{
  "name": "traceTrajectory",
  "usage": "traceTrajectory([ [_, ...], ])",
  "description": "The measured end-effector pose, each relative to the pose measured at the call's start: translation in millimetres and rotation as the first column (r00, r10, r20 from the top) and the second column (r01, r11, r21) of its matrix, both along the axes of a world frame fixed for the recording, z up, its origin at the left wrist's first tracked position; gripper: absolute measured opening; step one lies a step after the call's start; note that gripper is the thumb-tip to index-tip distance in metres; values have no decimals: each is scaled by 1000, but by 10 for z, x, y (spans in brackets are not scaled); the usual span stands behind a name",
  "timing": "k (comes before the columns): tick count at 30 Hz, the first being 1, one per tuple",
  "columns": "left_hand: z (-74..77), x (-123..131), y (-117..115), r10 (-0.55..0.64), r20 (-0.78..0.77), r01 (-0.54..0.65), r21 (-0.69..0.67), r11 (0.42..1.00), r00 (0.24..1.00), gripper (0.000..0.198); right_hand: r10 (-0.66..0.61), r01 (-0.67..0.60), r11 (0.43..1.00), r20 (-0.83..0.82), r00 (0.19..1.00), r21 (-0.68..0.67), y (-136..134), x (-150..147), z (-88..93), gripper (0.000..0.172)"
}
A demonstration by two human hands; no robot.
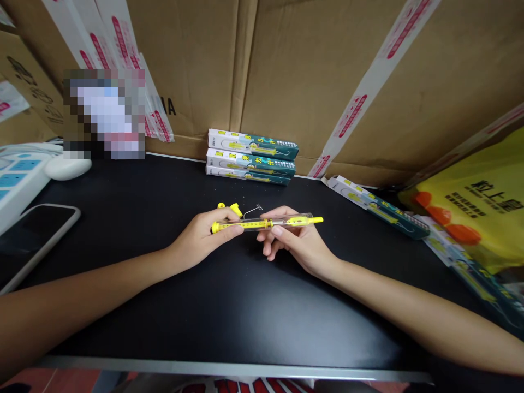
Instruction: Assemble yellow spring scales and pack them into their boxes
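Note:
A clear tubular spring scale [257, 224] with a yellow graduated strip lies level across both hands above the black table. My left hand [208, 232] is closed around its left end, where a yellow cap sticks out. At the other half, my right hand [301, 237] pinches the tube between thumb and fingers, with the lower fingers loosely curled. A yellow rod tip pokes out of the right end. Just behind the hands lie a yellow cap [236, 209], a small yellow ring [221, 206] and a thin metal hook [252, 210], partly hidden.
Several printed spring scale boxes [250, 158] are stacked at the back; more boxes [379, 207] lie at the right beside a yellow bag [470, 202]. On the left are a phone [36, 240], a power strip [20, 174] and a white rounded object [67, 166]. Cardboard [286, 65] stands behind.

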State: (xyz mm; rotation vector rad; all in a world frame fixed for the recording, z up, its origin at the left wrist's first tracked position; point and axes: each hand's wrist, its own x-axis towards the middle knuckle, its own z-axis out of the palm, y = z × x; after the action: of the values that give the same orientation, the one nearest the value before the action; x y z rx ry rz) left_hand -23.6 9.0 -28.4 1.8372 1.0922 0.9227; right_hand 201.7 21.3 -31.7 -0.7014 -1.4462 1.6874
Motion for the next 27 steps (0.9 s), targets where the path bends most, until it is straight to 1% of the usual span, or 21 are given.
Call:
traceTrajectory([
  [5,-34,7,19,14,10,-13,-31,999,1000,30,18,-18,1000,10,1000,6,8,-10,-13,24],
  [8,-22,6,17,19,37,-18,-31,999,999,30,28,-30,999,37,999,35,28,-13,-14,28],
  [11,22,-5,40,68,116,-58,-82,995,991,32,32,-44,992,102,994,116,88,15,-6,31],
  [13,71,-15,67,123,190,-100,-129,987,974,34,-35,3,979,152,988,204,165,64,8,28],
  [15,117,-28,89,175,248,-140,-154,978,953,34,-165,100,941,182,969,323,271,137,22,25],
  [17,139,-47,98,211,264,-172,-163,972,941,34,-300,185,873,197,933,452,392,225,27,19],
  [19,129,-76,89,236,252,-196,-174,965,939,34,-395,202,807,252,884,556,504,314,22,13],
  [20,115,-93,79,245,243,-204,-182,962,938,33,-430,180,779,303,851,601,550,353,17,11],
  [22,81,-129,54,267,238,-222,-200,954,934,33,-472,82,735,422,774,673,613,407,8,11],
  [24,53,-157,31,270,220,-229,-197,953,937,33,-482,-40,703,517,707,710,643,413,6,15],
  [27,31,-175,12,239,163,-213,-163,963,957,32,-510,-170,647,588,628,743,660,332,8,16],
])
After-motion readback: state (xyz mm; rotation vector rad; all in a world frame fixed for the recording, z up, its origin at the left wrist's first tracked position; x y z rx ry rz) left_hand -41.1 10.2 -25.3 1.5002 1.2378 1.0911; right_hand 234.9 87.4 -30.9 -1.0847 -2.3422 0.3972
